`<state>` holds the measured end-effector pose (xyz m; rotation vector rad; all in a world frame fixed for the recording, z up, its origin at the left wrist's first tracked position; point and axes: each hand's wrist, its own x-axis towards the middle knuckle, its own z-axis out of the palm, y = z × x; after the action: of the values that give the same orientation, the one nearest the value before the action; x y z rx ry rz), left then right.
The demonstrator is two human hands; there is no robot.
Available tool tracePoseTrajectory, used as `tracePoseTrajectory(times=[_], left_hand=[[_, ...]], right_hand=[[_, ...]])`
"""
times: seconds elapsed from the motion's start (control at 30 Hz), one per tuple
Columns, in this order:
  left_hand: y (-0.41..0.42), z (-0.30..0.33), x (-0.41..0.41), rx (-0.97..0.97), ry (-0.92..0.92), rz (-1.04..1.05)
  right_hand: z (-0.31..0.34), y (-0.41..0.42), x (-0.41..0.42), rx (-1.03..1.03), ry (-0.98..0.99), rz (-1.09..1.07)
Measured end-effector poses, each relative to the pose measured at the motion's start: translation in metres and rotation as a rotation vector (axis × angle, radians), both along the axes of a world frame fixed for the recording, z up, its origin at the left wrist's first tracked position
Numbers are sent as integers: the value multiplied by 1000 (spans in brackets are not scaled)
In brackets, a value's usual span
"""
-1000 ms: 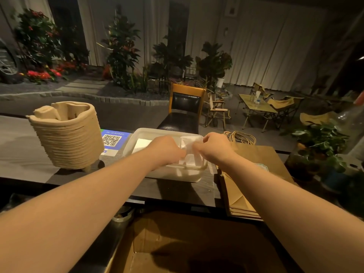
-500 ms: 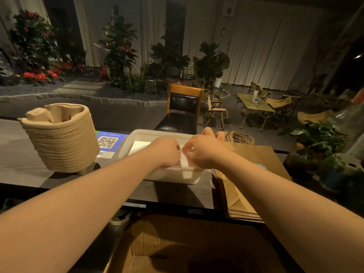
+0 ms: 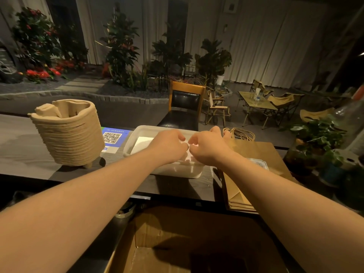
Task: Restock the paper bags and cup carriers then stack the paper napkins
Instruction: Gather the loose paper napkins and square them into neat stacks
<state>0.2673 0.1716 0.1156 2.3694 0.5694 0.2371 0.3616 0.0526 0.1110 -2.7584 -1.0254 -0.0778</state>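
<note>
Dim evening light falls on a dark table (image 3: 23,146) facing a patio of plants and folding chairs. At the left stands a tall stack of carriers (image 3: 69,134), leaning a little, with a QR card (image 3: 112,137) just beside it. Next comes a white tub (image 3: 137,138) holding napkins (image 3: 142,143); over its right half the left hand (image 3: 167,145) and right hand (image 3: 206,147) meet, fingers curled and pinching a white napkin between them, though the exact hold is partly hidden by the knuckles. To the right lie flat bags (image 3: 256,154), handles toward the far edge, their near end jutting over the table's edge above an open box (image 3: 177,243). I judge the thin napkin could tear or crumple if the hands pull apart, and a sweeping forearm could nudge the overhanging bags off.
</note>
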Motion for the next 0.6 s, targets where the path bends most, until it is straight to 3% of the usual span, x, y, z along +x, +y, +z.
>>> tracePoseTrajectory(times=[0.2,0.6], left_hand=[[-12,8,-23,-10,-159,-29],[-70,0,-160,22,-396,-29]], right_hand=[[7,-18,-27,203,-147,39],[9,-112,-139,409,-95,250]])
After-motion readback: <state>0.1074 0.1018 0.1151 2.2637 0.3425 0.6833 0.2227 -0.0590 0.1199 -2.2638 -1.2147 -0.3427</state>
